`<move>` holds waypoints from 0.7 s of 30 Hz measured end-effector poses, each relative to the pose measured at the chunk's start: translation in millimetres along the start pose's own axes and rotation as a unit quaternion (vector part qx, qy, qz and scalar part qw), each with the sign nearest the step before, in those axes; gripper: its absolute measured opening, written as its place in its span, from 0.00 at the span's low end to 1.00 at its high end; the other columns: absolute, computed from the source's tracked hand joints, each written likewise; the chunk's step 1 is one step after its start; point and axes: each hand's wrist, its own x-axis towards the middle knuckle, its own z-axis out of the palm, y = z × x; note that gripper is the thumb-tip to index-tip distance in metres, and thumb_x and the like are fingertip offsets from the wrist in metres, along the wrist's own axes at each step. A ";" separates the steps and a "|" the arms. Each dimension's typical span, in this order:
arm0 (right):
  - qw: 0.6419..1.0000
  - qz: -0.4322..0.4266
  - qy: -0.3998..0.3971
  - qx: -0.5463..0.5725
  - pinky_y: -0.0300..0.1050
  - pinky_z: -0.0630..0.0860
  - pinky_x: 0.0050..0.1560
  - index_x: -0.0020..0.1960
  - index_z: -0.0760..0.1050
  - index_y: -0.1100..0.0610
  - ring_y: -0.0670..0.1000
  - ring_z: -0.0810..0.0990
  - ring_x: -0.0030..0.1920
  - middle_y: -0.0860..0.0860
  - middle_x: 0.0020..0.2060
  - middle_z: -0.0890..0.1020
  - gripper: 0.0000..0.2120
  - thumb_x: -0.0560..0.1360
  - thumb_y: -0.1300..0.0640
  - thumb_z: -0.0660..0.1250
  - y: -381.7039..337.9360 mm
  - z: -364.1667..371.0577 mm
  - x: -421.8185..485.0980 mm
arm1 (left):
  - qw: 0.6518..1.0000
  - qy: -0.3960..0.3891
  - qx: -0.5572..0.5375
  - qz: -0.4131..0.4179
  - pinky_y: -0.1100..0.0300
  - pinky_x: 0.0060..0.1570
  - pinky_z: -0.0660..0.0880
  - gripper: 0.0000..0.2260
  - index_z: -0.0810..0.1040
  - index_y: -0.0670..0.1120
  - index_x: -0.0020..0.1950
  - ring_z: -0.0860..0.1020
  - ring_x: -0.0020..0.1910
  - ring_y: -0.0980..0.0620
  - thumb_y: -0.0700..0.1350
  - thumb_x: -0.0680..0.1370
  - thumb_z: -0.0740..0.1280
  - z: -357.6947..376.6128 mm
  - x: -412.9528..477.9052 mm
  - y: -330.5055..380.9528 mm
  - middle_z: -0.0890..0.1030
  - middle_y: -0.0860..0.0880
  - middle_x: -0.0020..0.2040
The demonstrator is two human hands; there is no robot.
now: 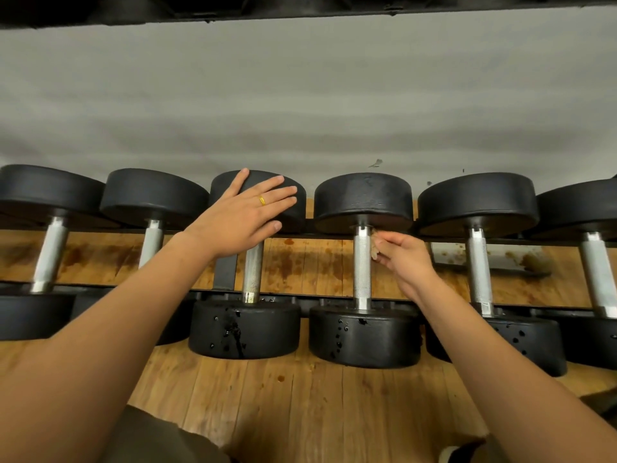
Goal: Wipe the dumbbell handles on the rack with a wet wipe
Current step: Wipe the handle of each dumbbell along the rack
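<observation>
— So, where's the wet wipe (375,249)?
— Past the near rubber head (364,339), at twelve o'clock, runs the knurled handle (362,272). The right hand (405,260) pinches the crumpled wipe against its far end, three o'clock side.
— And the left?
— Left hand (245,213), ten o'clock, lies flat and spread on the neighbouring far head (295,217). The wipe looks limp; I'd wrap it mid-handle. Heavy heads should steady it.
</observation>
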 end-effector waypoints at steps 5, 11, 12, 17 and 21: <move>0.999 0.013 -0.032 0.018 0.45 0.81 0.50 0.56 0.81 0.60 0.53 0.84 0.51 0.56 0.50 0.86 0.08 0.79 0.66 0.67 -4.2 -5.2 3.1 | 1.000 0.015 0.001 0.007 0.42 0.78 0.37 0.25 0.61 0.52 0.82 0.49 0.82 0.55 0.57 0.85 0.47 3.2 0.5 -1.9 0.60 0.55 0.82; 0.999 0.018 -0.030 0.028 0.50 0.80 0.56 0.54 0.81 0.59 0.54 0.82 0.50 0.58 0.52 0.85 0.07 0.78 0.65 0.68 -1.5 -1.4 5.3 | 0.999 0.034 0.000 0.002 0.43 0.78 0.36 0.23 0.63 0.53 0.81 0.52 0.82 0.54 0.54 0.86 0.48 6.3 1.3 -1.5 0.62 0.55 0.81; 0.999 0.017 -0.032 0.014 0.51 0.80 0.56 0.54 0.81 0.59 0.55 0.82 0.50 0.59 0.52 0.85 0.07 0.78 0.66 0.68 -2.0 -2.1 5.1 | 0.999 0.039 -0.003 0.001 0.43 0.78 0.37 0.22 0.64 0.53 0.81 0.53 0.82 0.54 0.53 0.87 0.50 6.7 1.4 -1.3 0.63 0.55 0.81; 0.997 0.024 -0.052 -0.043 0.52 0.81 0.57 0.54 0.82 0.60 0.57 0.84 0.52 0.57 0.48 0.86 0.07 0.77 0.67 0.69 4.6 -10.8 -0.1 | 0.997 0.072 -0.005 0.009 0.41 0.79 0.43 0.21 0.68 0.52 0.79 0.58 0.81 0.53 0.49 0.85 0.57 9.5 2.0 -1.3 0.67 0.53 0.79; 0.998 -0.003 -0.034 -0.060 0.51 0.81 0.57 0.53 0.83 0.60 0.54 0.85 0.51 0.55 0.47 0.87 0.07 0.76 0.66 0.70 1.7 -8.5 4.3 | 0.997 0.069 -0.002 0.017 0.40 0.79 0.48 0.22 0.66 0.51 0.80 0.58 0.81 0.53 0.50 0.85 0.57 7.4 4.5 -5.1 0.67 0.53 0.79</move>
